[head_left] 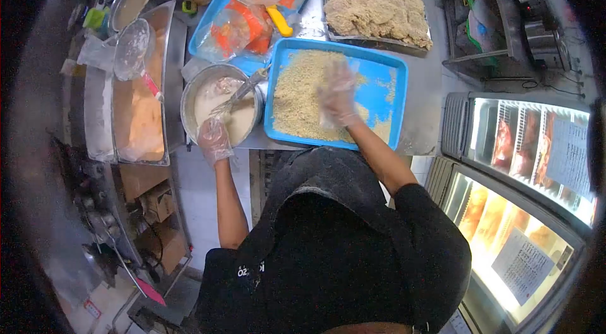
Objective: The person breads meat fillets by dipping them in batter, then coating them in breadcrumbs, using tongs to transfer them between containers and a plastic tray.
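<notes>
My left hand (214, 136), in a clear plastic glove, grips the near rim of a round metal bowl (187, 107) of pale, creamy batter. A metal whisk (238, 92) leans in the bowl, its handle toward the blue tray. My right hand (339, 93), gloved too and smeared by motion, lies with fingers stretched out over breadcrumbs (300, 94). These crumbs cover the left and middle of the blue tray (402, 97), with bare blue showing at its right. Whether anything lies under my right palm is hidden.
Breaded pieces (379, 9) fill a tray at the back right. Another blue tray (201, 31) holds plastic bags and a yellow-handled tool (279, 21). At the left, a sieve (132, 50) rests over a metal container (170, 82) of orange-tinted powder. Lit glass-door fridges (505, 233) stand right.
</notes>
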The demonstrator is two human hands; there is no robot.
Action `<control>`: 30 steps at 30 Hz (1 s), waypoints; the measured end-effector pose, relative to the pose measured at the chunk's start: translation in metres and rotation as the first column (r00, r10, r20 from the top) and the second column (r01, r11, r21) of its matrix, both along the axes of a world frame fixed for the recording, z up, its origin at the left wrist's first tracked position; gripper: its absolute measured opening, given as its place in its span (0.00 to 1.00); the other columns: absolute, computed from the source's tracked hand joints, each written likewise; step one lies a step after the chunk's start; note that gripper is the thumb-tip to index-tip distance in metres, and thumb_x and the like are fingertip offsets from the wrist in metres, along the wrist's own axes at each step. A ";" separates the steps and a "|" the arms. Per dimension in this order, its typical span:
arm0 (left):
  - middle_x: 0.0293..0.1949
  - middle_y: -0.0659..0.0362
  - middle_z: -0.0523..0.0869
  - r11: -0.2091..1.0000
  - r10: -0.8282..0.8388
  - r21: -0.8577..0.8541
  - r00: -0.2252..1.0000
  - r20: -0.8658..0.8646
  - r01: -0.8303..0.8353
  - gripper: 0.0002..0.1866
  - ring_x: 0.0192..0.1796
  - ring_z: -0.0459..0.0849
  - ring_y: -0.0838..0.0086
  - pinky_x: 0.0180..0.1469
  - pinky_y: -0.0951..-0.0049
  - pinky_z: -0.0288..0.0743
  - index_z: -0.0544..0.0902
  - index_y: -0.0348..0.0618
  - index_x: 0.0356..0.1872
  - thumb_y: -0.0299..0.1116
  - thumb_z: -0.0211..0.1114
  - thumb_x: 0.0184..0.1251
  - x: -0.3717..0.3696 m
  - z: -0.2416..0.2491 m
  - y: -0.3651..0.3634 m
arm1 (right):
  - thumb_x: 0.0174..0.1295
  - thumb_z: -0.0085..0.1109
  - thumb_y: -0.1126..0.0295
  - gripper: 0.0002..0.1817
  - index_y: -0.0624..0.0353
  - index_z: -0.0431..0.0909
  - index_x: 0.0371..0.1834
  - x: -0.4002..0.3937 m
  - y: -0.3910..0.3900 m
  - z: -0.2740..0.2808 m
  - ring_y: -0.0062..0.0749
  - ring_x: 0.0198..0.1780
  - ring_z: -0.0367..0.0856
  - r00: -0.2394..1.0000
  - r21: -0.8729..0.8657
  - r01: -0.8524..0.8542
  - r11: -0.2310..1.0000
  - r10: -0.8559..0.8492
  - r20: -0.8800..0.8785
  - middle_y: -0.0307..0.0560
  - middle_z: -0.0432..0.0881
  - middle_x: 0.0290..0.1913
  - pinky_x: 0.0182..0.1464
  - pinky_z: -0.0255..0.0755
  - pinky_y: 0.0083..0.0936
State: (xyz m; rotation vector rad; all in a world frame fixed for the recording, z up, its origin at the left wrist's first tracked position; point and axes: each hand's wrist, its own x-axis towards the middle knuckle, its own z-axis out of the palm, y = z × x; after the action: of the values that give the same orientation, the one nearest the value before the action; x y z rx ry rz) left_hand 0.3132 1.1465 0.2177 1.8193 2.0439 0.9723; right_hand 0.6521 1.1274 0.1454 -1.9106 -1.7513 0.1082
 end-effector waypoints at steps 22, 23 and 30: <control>0.27 0.53 0.81 0.992 -0.053 -0.115 0.998 -0.035 0.049 0.07 0.31 0.79 0.63 0.35 0.67 0.71 0.80 0.38 0.29 0.30 0.59 0.54 -0.002 0.002 0.003 | 0.47 0.50 0.66 0.15 0.63 0.77 0.35 -0.053 -0.012 0.006 0.34 0.23 0.73 0.759 -0.127 -0.576 0.807 0.586 0.282 0.41 0.72 0.19 0.40 0.65 0.37; 0.27 0.53 0.81 0.993 -0.062 -0.105 0.996 -0.058 0.055 0.07 0.31 0.79 0.63 0.35 0.67 0.71 0.80 0.38 0.30 0.30 0.58 0.54 -0.003 0.000 0.004 | 0.47 0.50 0.66 0.12 0.61 0.76 0.31 -0.048 -0.008 0.006 0.33 0.23 0.73 0.812 -0.077 -0.518 0.852 0.518 0.268 0.41 0.72 0.19 0.39 0.66 0.36; 0.28 0.52 0.82 0.980 -0.009 -0.198 0.998 0.068 0.022 0.08 0.31 0.80 0.65 0.35 0.68 0.71 0.80 0.38 0.31 0.31 0.59 0.53 0.013 0.023 0.002 | 0.49 0.53 0.55 0.23 0.58 0.75 0.44 -0.003 -0.006 0.016 0.39 0.49 0.72 0.964 -0.136 -0.198 0.971 0.218 0.153 0.50 0.76 0.40 0.56 0.57 0.42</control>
State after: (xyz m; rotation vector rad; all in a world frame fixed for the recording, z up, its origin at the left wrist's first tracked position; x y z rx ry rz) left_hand 0.3262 1.1488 0.2409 1.6751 2.0043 0.7826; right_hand 0.6488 1.1212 0.1612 -1.8584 -2.0997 0.1364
